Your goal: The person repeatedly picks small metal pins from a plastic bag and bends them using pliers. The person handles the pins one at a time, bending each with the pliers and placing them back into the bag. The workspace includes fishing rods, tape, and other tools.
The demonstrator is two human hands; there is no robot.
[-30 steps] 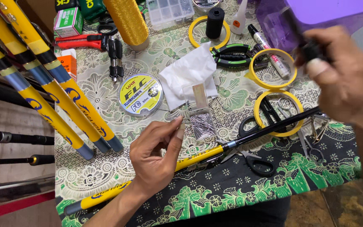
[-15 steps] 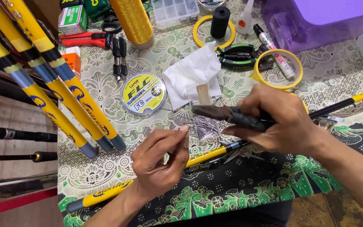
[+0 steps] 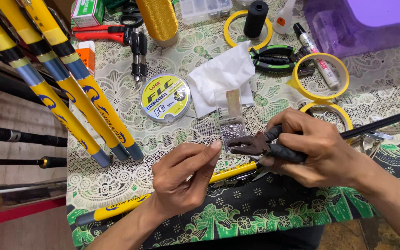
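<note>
Above the yellow rod, right hand clamped round dark pliers, left hand pinched, contents unclear.

Lighting — bright, even, diffuse.
Soft shadows beneath both hands; sharp focus throughout — slight bending at the edges.

round yellow-labelled line spool, green-white box top-left

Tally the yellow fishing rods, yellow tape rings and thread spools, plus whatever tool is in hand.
Yellow fishing rods: 4
Yellow tape rings: 3
Thread spools, gold and black: 2
Black pliers in right hand: 1
Total: 10
</note>
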